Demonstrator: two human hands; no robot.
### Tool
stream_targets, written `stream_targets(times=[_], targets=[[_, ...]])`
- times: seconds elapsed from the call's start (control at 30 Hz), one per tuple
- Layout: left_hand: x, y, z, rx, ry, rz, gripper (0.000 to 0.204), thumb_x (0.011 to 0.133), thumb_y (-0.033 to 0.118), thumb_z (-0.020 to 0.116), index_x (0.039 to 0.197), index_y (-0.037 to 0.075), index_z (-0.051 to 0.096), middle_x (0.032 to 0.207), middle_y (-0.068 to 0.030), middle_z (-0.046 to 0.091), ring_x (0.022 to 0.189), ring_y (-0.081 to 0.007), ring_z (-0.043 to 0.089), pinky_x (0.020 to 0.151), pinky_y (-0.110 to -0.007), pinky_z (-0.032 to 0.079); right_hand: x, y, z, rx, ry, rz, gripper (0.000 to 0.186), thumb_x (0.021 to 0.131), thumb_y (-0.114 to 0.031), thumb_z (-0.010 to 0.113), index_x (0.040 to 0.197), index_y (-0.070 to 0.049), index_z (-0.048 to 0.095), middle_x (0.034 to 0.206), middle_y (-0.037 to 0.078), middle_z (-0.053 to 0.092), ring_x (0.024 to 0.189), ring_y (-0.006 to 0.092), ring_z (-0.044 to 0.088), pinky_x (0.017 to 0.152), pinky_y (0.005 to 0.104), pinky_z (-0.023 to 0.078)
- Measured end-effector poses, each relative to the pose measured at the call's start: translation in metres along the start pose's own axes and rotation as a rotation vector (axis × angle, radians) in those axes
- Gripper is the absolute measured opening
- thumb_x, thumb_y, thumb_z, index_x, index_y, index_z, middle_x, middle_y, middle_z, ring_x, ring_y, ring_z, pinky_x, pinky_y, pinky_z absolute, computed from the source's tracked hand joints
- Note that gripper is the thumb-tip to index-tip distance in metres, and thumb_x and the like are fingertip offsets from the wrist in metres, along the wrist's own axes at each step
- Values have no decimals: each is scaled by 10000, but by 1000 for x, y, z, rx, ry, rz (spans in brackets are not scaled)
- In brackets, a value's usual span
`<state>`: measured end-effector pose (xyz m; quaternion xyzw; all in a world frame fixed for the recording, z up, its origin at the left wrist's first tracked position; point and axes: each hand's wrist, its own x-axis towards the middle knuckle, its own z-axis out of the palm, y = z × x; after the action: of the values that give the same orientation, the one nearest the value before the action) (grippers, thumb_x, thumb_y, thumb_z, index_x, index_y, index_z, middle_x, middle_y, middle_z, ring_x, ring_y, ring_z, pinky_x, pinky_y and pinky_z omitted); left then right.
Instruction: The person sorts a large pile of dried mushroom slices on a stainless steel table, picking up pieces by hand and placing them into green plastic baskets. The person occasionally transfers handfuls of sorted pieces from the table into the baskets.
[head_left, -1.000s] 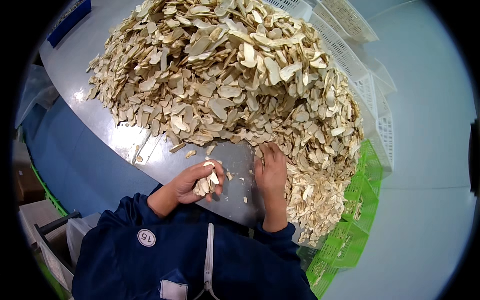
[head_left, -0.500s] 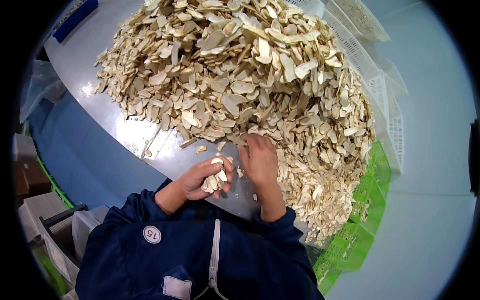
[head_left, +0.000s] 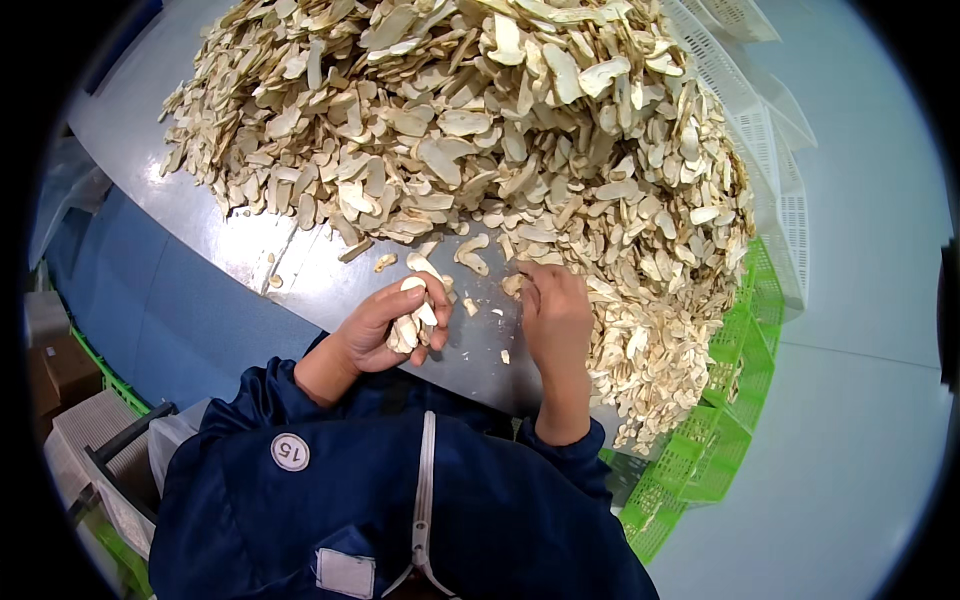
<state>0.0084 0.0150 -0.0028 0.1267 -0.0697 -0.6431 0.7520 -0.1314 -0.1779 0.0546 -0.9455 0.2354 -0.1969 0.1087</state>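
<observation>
A large heap of dried, pale tan mushroom slices covers most of the metal table. My left hand is curled around a small bunch of whitish slices near the table's front edge, thumb on top. To its right, my right hand reaches to the heap's near edge, fingers pinched together on a small brownish slice; its fingertips are partly hidden. A curved slice and several small bits lie on bare metal between the hands.
Green plastic baskets line the table's right edge, with white perforated baskets beyond them. Smaller slices spread toward the near right. At lower left stand a brown box and a black bar.
My right hand has shifted right and down from the heap's edge, and the curved slice now lies apart on the metal. The left hand keeps its bunch. The whole view has shifted slightly.
</observation>
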Motion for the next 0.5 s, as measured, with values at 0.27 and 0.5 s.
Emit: stream_targets(times=[0.27,0.5], targets=[[5,-5,-6,-30,34,-19,260,1065,295,480,1108,48,548,993,-134,598,825,-264,671,504,-300,590,-3,13,-5,120,-113,-20,165,799,-156,746,944,-78,732,975,100,655,936,303,611,844,408,502],[5,-6,-2,-84,85,15,242,1068,311,476,1096,74,516,985,-123,579,764,-247,628,457,-290,539,-10,19,-29,379,-169,233,209,922,-205,676,1055,-48,713,958,119,705,817,285,679,748,369,539]])
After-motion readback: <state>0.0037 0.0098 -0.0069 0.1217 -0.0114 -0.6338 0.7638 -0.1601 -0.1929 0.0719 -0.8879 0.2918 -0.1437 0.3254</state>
